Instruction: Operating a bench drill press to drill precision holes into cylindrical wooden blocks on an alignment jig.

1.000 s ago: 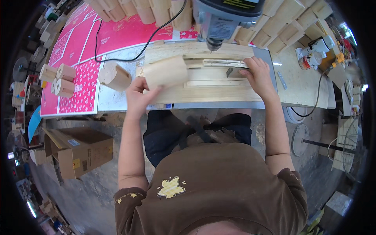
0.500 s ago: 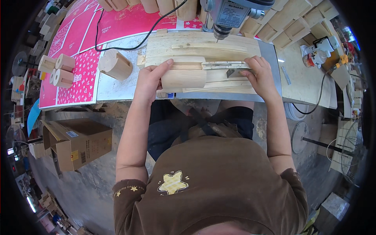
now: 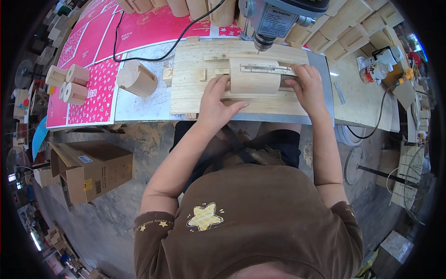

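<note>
A pale wooden cylinder (image 3: 254, 83) with a long groove lies on its side on the wooden base board (image 3: 188, 100), below the chuck of a bench drill (image 3: 264, 42). A narrow, marked wooden strip (image 3: 265, 69) sits along the groove. My right hand (image 3: 306, 86) pinches the strip's right end with thumb and fingers, close to the cylinder's right end. At the cylinder's left end rests my left hand (image 3: 218, 101), its fingertips against the wood and its thumb spread out toward me. Thin wooden rails (image 3: 218, 57) run along the board behind the cylinder.
Another grooved cylinder (image 3: 137, 78) stands left of the board, with several small wooden rolls (image 3: 74, 83) farther left. A black cable (image 3: 174, 44) crosses the pink sheet. Stacked wooden pieces (image 3: 344, 35) fill the back right. A cardboard box (image 3: 93, 169) stands on the floor.
The cylinder has moved right, onto the strip and between the rails. My left hand has followed it rightward, its thumb now off the wood. My right hand stays at the strip's end.
</note>
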{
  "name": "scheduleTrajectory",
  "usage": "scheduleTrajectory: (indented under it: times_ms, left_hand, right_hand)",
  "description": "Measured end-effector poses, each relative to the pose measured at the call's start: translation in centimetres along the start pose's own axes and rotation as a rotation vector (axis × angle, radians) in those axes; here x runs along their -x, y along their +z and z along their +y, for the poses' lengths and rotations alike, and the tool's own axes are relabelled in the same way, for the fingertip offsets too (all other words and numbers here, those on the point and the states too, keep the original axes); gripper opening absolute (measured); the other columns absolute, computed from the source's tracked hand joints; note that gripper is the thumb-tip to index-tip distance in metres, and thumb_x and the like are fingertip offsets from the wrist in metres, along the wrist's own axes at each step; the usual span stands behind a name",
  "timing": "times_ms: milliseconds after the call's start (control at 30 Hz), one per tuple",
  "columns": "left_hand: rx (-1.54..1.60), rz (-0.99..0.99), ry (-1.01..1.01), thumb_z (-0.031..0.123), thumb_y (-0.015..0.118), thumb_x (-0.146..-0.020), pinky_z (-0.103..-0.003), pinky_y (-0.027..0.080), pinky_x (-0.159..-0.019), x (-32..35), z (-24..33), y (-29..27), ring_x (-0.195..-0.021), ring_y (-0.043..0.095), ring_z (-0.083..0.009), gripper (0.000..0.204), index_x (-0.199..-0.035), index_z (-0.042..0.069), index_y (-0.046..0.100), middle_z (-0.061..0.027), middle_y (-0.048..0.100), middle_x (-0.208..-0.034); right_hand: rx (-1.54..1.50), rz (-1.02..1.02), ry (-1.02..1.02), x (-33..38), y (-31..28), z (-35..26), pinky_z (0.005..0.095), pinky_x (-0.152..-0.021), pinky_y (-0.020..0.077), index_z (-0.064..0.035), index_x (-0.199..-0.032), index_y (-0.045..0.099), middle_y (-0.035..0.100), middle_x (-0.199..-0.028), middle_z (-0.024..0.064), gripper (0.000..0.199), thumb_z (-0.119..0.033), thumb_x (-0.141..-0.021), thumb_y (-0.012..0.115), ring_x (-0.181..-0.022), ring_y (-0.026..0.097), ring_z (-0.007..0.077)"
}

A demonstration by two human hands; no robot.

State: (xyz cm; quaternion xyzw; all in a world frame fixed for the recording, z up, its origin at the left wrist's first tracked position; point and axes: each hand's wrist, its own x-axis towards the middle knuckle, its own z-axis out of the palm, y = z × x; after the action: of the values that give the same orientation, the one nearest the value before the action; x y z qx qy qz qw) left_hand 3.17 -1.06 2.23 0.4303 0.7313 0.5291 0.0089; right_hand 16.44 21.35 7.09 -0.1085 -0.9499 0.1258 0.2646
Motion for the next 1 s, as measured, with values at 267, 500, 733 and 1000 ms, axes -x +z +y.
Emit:
scheduleTrajectory:
  times_ms: [267, 500, 733, 1000]
  left_hand:
    - [-0.473, 0.133, 0.025, 0.032, 0.081, -0.057, -0.041, 0.028, -0.086, -1.7, -3.1, 0.2, -0.091, 0.049, -0.0222, 0.068, -0.116, 0.008, 0.059, -0.0030, 0.055, -0.084]
    - [-0.515, 0.078, 0.015, 0.031, 0.078, -0.060, -0.038, 0.028, -0.081, -1.7, -3.6, -0.6, -0.085, 0.048, -0.0206, 0.059, -0.113, 0.011, 0.061, 0.0007, 0.054, -0.080]
    - [-0.509, 0.089, 0.025, 0.031, 0.078, -0.060, -0.037, 0.028, -0.078, -1.8, -3.3, -0.4, -0.083, 0.048, -0.0198, 0.059, -0.113, 0.013, 0.062, 0.0012, 0.053, -0.079]
    - [-0.529, 0.083, 0.006, 0.032, 0.078, -0.059, -0.037, 0.028, -0.078, -1.5, -3.4, -0.8, -0.082, 0.048, -0.0200, 0.060, -0.113, 0.013, 0.062, 0.0011, 0.052, -0.079]
  right_hand:
    - [0.051, 0.038, 0.018, -2.5, 2.4, -0.7, 0.0545, -0.101, 0.0308, -0.0102, -0.104, 0.061, 0.061, -0.096, 0.0068, 0.032, -0.017, -0.074, 0.070, -0.097, 0.055, 0.0284]
    - [-0.707, 0.488, 0.198, -4.8, -1.9, 0.2, 0.0279, -0.085, 0.0460, -0.0024, -0.108, 0.057, 0.060, -0.102, 0.0052, 0.024, -0.012, -0.087, 0.064, -0.098, 0.056, 0.0120]
    - [-0.673, 0.317, 0.228, -17.8, -10.2, -2.8, 0.0278, -0.064, 0.0445, -0.0026, -0.101, 0.064, 0.063, -0.077, 0.0054, 0.026, -0.023, -0.092, 0.050, -0.073, 0.055, 0.0128]
    - [-0.132, 0.432, 0.028, -7.3, -9.6, -6.3, 0.0203, -0.063, 0.0380, 0.0029, -0.087, 0.065, 0.055, -0.069, 0.0015, 0.024, -0.017, -0.093, 0.054, -0.069, 0.050, 0.0071]
